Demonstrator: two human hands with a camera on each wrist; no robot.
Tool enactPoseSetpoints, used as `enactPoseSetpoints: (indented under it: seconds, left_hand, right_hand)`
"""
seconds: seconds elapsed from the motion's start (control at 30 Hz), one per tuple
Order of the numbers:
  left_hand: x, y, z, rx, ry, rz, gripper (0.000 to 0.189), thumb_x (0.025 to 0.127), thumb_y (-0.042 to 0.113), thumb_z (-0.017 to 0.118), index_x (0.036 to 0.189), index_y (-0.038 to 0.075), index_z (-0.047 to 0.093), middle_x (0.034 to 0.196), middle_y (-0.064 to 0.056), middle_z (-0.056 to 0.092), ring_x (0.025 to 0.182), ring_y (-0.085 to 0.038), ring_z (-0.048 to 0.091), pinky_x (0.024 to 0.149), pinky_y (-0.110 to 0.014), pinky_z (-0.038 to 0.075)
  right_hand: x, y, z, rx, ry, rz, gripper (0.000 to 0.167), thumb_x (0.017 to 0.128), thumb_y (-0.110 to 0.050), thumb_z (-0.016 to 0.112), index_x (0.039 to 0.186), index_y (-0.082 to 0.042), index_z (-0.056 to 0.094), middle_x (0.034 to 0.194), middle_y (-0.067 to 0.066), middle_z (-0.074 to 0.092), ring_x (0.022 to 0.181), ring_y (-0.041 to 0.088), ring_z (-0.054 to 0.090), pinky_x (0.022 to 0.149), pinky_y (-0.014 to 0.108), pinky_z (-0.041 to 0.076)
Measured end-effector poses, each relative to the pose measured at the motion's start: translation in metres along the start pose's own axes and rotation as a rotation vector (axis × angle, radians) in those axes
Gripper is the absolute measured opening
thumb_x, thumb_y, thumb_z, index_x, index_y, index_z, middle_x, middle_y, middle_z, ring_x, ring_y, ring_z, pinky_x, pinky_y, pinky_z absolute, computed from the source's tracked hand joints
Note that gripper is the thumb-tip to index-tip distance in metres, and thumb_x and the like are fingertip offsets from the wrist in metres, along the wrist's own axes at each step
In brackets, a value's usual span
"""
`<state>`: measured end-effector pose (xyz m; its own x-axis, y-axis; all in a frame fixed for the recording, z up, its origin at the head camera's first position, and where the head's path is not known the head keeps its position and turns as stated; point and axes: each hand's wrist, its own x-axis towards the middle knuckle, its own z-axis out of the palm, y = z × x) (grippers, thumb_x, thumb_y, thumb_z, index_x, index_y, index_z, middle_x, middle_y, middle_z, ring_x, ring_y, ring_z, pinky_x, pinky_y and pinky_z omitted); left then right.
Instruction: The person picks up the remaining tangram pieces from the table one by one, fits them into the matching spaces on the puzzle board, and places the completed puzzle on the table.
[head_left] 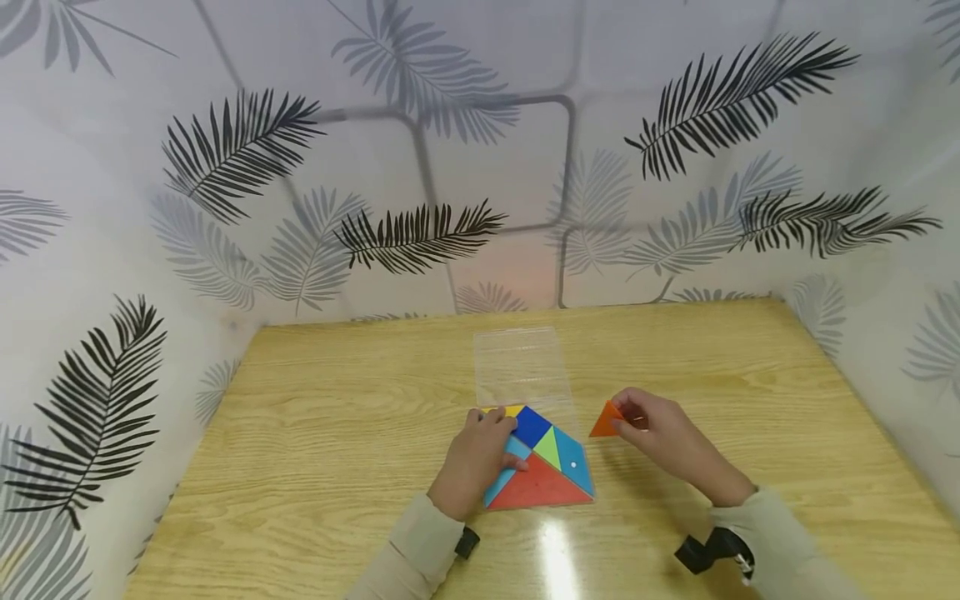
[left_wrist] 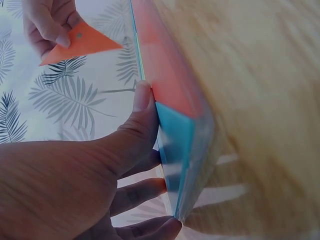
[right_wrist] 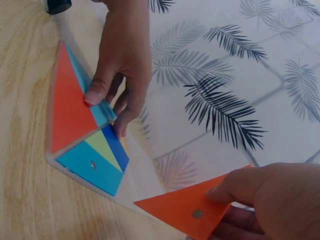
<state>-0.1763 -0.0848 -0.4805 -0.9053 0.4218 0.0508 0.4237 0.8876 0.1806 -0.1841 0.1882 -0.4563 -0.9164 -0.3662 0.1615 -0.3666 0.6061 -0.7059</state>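
My right hand [head_left: 667, 437] pinches an orange triangular tangram piece [right_wrist: 175, 207] between thumb and fingers, raised right of the tangram set. A small round metal disc [right_wrist: 197, 214] shows on its face. My left hand [head_left: 480, 454] rests on the set's left side, its thumb on the light blue piece [left_wrist: 175, 135] and its fingers reaching over the yellow piece [head_left: 514, 410]. Beside them lie a dark blue piece [head_left: 532, 427], a light green triangle [head_left: 548, 450], a blue triangle [head_left: 572, 458] with a disc, and a large red triangle [head_left: 536, 487]. My left hand partly hides the light blue and yellow pieces.
The pieces sit in a shallow clear case [right_wrist: 53, 161], whose transparent lid [head_left: 521, 358] lies flat behind it on the wooden table [head_left: 337, 400]. Leaf-patterned cloth [head_left: 480, 183] stands around the back and sides. Each wrist wears a black strapped device [head_left: 705, 552].
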Motion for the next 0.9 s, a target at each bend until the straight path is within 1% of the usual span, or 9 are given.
enactPoseSetpoints:
  seconds: [0.17, 0.3, 0.4, 0.5, 0.53, 0.63, 0.73, 0.9]
  left_hand:
    - [0.0, 0.001, -0.001, -0.011, -0.004, -0.001, 0.057, 0.076, 0.048, 0.065, 0.118, 0.01, 0.062, 0.13, -0.01, 0.053, 0.107, -0.028, 0.048, 0.075, -0.027, 0.051]
    - [0.0, 0.001, 0.0, -0.009, -0.003, -0.008, 0.057, 0.076, 0.048, 0.065, 0.118, 0.011, 0.062, 0.129, -0.01, 0.054, 0.107, -0.027, 0.048, 0.075, -0.027, 0.051]
    - [0.0, 0.001, 0.001, -0.009, -0.001, -0.01, 0.057, 0.075, 0.048, 0.066, 0.118, 0.011, 0.062, 0.129, -0.009, 0.054, 0.107, -0.027, 0.048, 0.075, -0.027, 0.051]
    - [0.0, 0.0, 0.001, -0.004, -0.001, -0.014, 0.058, 0.075, 0.049, 0.066, 0.119, 0.012, 0.062, 0.129, -0.009, 0.054, 0.107, -0.027, 0.048, 0.076, -0.028, 0.051]
    - [0.0, 0.0, 0.001, -0.002, 0.001, -0.014, 0.058, 0.075, 0.049, 0.066, 0.119, 0.012, 0.062, 0.129, -0.009, 0.054, 0.107, -0.027, 0.048, 0.076, -0.028, 0.051]
    - [0.0, -0.001, 0.002, 0.001, 0.009, -0.012, 0.057, 0.075, 0.05, 0.066, 0.118, 0.012, 0.063, 0.129, -0.009, 0.054, 0.107, -0.027, 0.048, 0.076, -0.028, 0.052]
    - [0.0, -0.001, 0.002, -0.005, 0.015, -0.008, 0.056, 0.075, 0.049, 0.065, 0.117, 0.012, 0.063, 0.128, -0.01, 0.055, 0.106, -0.027, 0.048, 0.076, -0.029, 0.051]
    - [0.0, -0.001, 0.001, -0.007, 0.011, -0.01, 0.056, 0.076, 0.049, 0.065, 0.117, 0.011, 0.062, 0.129, -0.01, 0.054, 0.106, -0.027, 0.048, 0.077, -0.029, 0.051]
  right_hand:
    - [0.005, -0.002, 0.008, -0.051, 0.016, -0.03, 0.009, 0.085, -0.008, 0.067, 0.092, -0.012, 0.064, 0.087, -0.004, 0.064, 0.081, 0.011, 0.061, 0.072, 0.03, 0.053]
    - [0.008, -0.006, 0.012, -0.11, 0.038, -0.091, 0.013, 0.083, -0.006, 0.069, 0.093, -0.012, 0.064, 0.087, -0.007, 0.062, 0.078, 0.009, 0.059, 0.068, 0.028, 0.053]
    - [0.01, -0.008, 0.015, -0.139, 0.054, -0.142, 0.02, 0.082, -0.003, 0.07, 0.099, -0.009, 0.063, 0.09, -0.005, 0.062, 0.077, 0.009, 0.059, 0.067, 0.025, 0.052]
    - [0.011, -0.01, 0.018, -0.171, 0.075, -0.209, 0.029, 0.081, 0.0, 0.07, 0.108, -0.009, 0.062, 0.096, -0.001, 0.062, 0.078, 0.009, 0.058, 0.067, 0.026, 0.052]
    - [0.012, -0.01, 0.019, -0.178, 0.084, -0.236, 0.031, 0.081, 0.001, 0.07, 0.109, -0.009, 0.062, 0.097, -0.001, 0.062, 0.079, 0.009, 0.058, 0.067, 0.026, 0.052]
    - [0.014, -0.009, 0.024, -0.202, 0.12, -0.328, 0.029, 0.078, 0.002, 0.072, 0.103, -0.011, 0.065, 0.096, -0.003, 0.062, 0.082, 0.008, 0.057, 0.069, 0.027, 0.053]
    - [0.017, -0.006, 0.029, -0.227, 0.142, -0.39, 0.023, 0.076, 0.001, 0.074, 0.093, -0.012, 0.068, 0.091, -0.007, 0.062, 0.084, 0.008, 0.058, 0.071, 0.027, 0.052]
    - [0.02, -0.003, 0.038, -0.258, 0.132, -0.41, 0.019, 0.074, -0.003, 0.076, 0.091, -0.012, 0.071, 0.091, -0.007, 0.063, 0.084, 0.008, 0.06, 0.072, 0.026, 0.053]
